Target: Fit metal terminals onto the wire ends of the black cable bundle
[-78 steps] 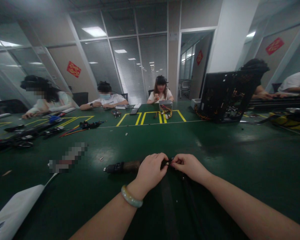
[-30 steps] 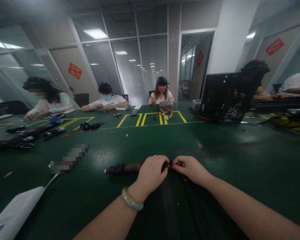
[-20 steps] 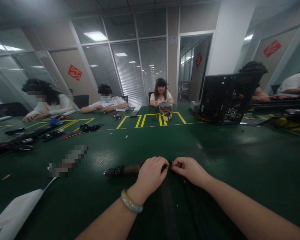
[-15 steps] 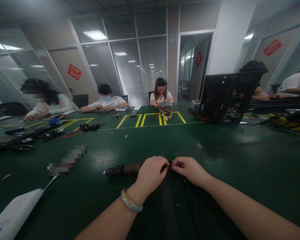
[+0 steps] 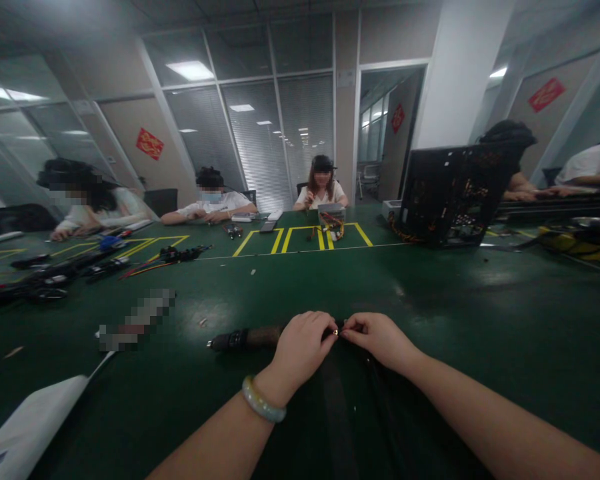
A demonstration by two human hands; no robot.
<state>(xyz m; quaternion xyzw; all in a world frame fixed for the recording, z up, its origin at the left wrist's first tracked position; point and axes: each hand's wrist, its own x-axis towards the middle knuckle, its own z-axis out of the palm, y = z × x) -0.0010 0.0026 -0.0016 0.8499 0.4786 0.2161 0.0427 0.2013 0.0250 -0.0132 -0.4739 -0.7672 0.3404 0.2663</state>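
My left hand [image 5: 304,341], with a pale stone bangle [image 5: 263,402] at its wrist, is closed in a pinch. At its fingertips shows a small shiny brass-coloured metal piece [image 5: 336,332]. My right hand [image 5: 380,339] is also closed, pinching a tiny dark part right beside that piece; the fingers hide most of it. Partly behind the left hand, a dark cylindrical tool [image 5: 260,338] lies on the table, with a black collar and a metal tip pointing left. Whether the left hand touches the tool, I cannot tell.
On the green table [image 5: 220,393], a white sheet [image 5: 35,427] lies at the near left. Black parts with cables [image 5: 80,263] are at the far left. A black computer case [image 5: 433,200] stands at the back right. Several people [image 5: 325,190] sit around the table.
The brass-coloured piece between my fingertips shows brighter and more plainly now. Both hands have barely moved. The person opposite has raised a hand.
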